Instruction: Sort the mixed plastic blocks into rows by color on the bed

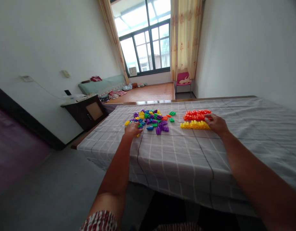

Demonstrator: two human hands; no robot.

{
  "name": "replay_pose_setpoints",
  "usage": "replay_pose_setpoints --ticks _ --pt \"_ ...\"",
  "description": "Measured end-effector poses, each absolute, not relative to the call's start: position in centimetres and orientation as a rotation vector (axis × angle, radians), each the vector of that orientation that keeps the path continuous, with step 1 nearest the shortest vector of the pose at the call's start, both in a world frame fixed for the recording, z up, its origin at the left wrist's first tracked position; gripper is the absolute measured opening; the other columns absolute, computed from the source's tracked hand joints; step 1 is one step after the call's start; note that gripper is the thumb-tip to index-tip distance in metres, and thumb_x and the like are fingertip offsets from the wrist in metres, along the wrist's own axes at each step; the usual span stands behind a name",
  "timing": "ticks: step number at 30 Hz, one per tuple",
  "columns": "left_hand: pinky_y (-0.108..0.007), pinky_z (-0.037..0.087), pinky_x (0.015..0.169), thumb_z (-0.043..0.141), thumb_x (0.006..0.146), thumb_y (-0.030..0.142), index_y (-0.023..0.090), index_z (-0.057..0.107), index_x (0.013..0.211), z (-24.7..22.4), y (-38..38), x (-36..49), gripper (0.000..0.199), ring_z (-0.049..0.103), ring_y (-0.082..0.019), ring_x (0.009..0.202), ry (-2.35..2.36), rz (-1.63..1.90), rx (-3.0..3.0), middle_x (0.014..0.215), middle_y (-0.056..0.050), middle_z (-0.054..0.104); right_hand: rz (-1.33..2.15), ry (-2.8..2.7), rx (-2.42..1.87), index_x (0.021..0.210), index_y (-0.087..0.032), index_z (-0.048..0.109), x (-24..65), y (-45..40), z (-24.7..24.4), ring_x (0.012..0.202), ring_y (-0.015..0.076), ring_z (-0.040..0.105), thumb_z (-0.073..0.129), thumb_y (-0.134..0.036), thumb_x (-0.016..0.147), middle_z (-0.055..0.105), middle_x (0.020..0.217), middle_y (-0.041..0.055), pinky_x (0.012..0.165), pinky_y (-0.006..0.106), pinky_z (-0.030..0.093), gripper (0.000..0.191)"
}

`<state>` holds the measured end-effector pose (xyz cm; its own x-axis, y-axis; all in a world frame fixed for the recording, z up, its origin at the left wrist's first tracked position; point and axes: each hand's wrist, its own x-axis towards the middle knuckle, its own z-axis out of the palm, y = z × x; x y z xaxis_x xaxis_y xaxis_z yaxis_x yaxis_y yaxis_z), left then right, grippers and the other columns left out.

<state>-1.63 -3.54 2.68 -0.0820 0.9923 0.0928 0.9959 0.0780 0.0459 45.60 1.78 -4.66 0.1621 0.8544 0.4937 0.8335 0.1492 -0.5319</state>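
A loose pile of small ribbed plastic building blocks [154,120] in purple, green, blue, yellow and orange lies on the cloth-covered table. At its left edge is my left hand [132,129], reaching in with the thumb apart from the fingers; the fingertips are partly hidden among the blocks. To the right, red-orange blocks [196,115] stand in lined-up rows, with a row of yellow blocks [194,124] in front. My right hand [217,124] is curled at the right end of the yellow row, its fingers closed on the end yellow block.
A grey checked tablecloth [172,154] covers the table. Beyond stand a wooden platform bed [152,91] and a pink chair [183,78] near the window. A dark cabinet [86,110] is to the left, and a white wall [246,48] rises on the right.
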Motion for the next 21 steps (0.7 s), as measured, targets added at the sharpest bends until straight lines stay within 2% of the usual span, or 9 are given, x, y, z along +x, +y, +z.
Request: replay_pose_setpoints --ticks 3,9,13,15,18,21 --pt "-0.032 0.047 0.092 0.073 0.072 0.037 0.025 0.062 0.125 1.5 -3.5 -2.9 0.055 0.06 -0.027 0.111 -2.246 -0.152 -2.16 0.12 -0.009 0.065 0.042 -1.645 -1.669 0.104 -0.02 0.072 45.1 1.6 -4.5 0.074 0.021 0.067 0.053 -0.037 0.079 0.074 0.092 0.0078 0.072 0.032 0.05 0.036" --pt "-0.032 0.044 0.1 0.063 0.074 0.014 0.021 0.061 0.129 0.1 -0.5 -0.7 0.056 0.058 -0.026 0.115 -2.11 -0.359 -2.234 0.123 -0.011 0.062 0.043 -1.647 -1.67 0.103 -0.019 0.073 44.4 1.0 -4.2 0.076 0.0221 0.067 0.051 -0.033 0.079 0.075 0.09 0.0082 0.072 0.032 0.05 0.035" --pt "-0.028 0.042 0.103 0.056 0.072 0.006 0.019 0.061 0.129 1.1 1.4 0.7 0.058 0.056 -0.022 0.117 -2.022 -0.479 -2.272 0.124 -0.011 0.062 0.056 -1.634 -1.635 0.099 -0.02 0.073 44.2 0.8 -4.0 0.074 0.0212 0.067 0.052 -0.03 0.077 0.075 0.087 0.0073 0.073 0.032 0.05 0.033" --pt "-0.028 0.044 0.1 0.056 0.074 0.01 0.019 0.064 0.124 1.7 1.6 0.7 0.051 0.058 -0.021 0.113 -2.039 -0.471 -2.269 0.121 -0.009 0.064 0.039 -1.613 -1.615 0.098 -0.02 0.074 44.3 0.7 -3.8 0.072 0.0206 0.066 0.052 -0.029 0.077 0.074 0.086 0.007 0.072 0.032 0.049 0.032" --pt "-0.031 0.048 0.093 0.059 0.08 0.025 0.02 0.07 0.107 1.9 0.9 0.1 0.03 0.062 -0.023 0.104 -2.151 -0.339 -2.248 0.109 -0.008 0.069 0.015 -1.561 -1.597 0.098 -0.02 0.074 44.4 0.7 -3.5 0.069 0.0196 0.064 0.051 -0.029 0.077 0.074 0.085 0.0067 0.07 0.031 0.049 0.032" --pt "-0.033 0.048 0.094 0.064 0.079 0.037 0.019 0.071 0.104 1.1 -0.2 -0.6 0.032 0.062 -0.025 0.105 -2.182 -0.242 -2.219 0.107 -0.008 0.069 0.008 -1.545 -1.576 0.099 -0.02 0.073 44.5 0.8 -3.2 0.068 0.0189 0.063 0.05 -0.028 0.077 0.074 0.087 0.0068 0.069 0.031 0.049 0.033"
